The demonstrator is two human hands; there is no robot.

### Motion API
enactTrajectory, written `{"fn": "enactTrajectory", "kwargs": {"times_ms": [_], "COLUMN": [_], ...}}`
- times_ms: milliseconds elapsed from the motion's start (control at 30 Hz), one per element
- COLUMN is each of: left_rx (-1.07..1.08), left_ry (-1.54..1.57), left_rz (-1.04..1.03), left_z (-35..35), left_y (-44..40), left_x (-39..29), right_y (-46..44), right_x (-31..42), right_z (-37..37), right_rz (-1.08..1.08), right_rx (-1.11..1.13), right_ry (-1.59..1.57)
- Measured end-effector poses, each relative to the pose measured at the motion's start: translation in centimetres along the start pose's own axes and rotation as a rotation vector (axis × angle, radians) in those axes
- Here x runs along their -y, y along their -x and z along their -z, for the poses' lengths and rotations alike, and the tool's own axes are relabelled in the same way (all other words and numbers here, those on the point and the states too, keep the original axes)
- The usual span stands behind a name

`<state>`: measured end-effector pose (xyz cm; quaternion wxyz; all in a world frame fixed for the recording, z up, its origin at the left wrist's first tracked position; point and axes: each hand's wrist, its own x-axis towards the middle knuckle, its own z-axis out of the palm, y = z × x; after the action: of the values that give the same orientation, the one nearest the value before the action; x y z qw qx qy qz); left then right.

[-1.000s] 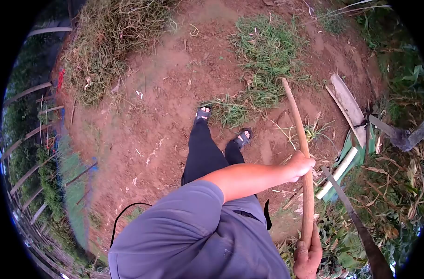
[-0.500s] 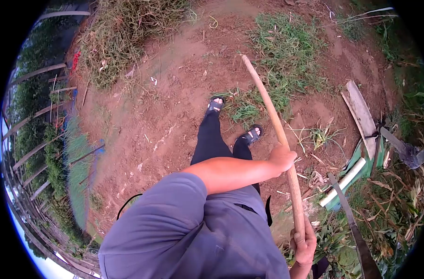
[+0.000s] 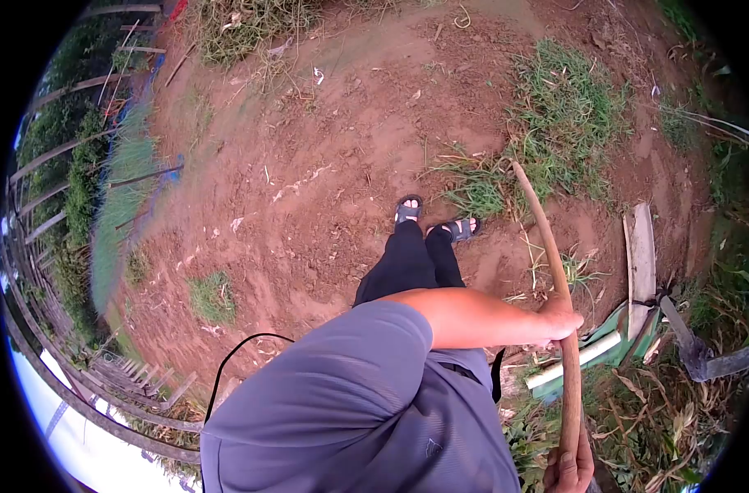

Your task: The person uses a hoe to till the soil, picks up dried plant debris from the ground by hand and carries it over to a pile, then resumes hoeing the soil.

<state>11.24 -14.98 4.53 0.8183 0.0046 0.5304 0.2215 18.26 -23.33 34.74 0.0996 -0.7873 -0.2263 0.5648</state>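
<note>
A long, slightly curved wooden pole (image 3: 570, 386) runs lengthwise down my right side, its thinner end pointing forward over the grass. My left hand (image 3: 559, 320) reaches across my body and is closed around the pole's middle. Lower down, near the bottom edge of the view, my right hand (image 3: 570, 472) wraps the thicker end, with its thumb lying along the wood. The very end of the pole behind that hand is out of sight.
Green grass (image 3: 568, 123) grows ahead on reddish soil. To the right lie a weathered board (image 3: 641, 263), a pale pole (image 3: 576, 361) on green sheeting and dry stalks (image 3: 662, 411). Heaped dry plants (image 3: 251, 29) lie ahead left; a wooden frame fence (image 3: 50, 201) borders the left.
My body has turned and stepped, with my feet now closer together. The pole has shifted right and toward me in view, both hands still holding it.
</note>
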Motion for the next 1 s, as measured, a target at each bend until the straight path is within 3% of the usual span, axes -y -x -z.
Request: {"fn": "enactTrajectory", "kwargs": {"times_ms": [167,267,367,433,500,600,633,700,800,1000], "left_rx": [0.133,-0.164,-0.310,-0.323,-0.406,-0.337,-0.327,-0.348,-0.292,-0.565], "left_ry": [0.114,0.049,0.015,0.054,0.134,0.394,0.356,0.519,0.554,0.170], "left_rz": [-0.080,-0.221,-0.311,-0.319,-0.274,-0.307,-0.363,-0.362,-0.561,-0.980], "left_z": [3.9,5.7,8.9,12.2,15.1,18.7,20.4,21.0,23.3,26.2], "left_y": [1.0,1.6,1.7,1.9,3.3,5.0,2.2,4.5,5.3,5.7], "left_x": [-1.5,-1.6,-1.0,-0.9,-1.0,-1.8,-0.1,-3.2,-6.9,-12.3], "right_y": [1.9,1.3,-0.8,-3.9,-5.9,-9.5,-10.7,-12.8,-18.3,-27.8], "right_x": [1.5,1.0,-1.2,-4.5,-7.4,-12.6,-12.9,-12.2,-12.5,-10.7], "right_z": [-5.1,-4.9,-3.4,-4.3,-5.7,-7.3,-8.2,-10.4,-13.8,-22.6], "right_rz": [0.064,0.093,0.151,0.200,0.109,0.197,0.227,0.355,0.529,0.394], "right_rx": [-0.022,0.023,0.158,0.192,0.244,0.346,0.377,0.380,0.347,0.570], "right_ry": [0.404,0.362,0.239,0.226,0.231,0.411,0.451,0.577,0.662,0.406]}}
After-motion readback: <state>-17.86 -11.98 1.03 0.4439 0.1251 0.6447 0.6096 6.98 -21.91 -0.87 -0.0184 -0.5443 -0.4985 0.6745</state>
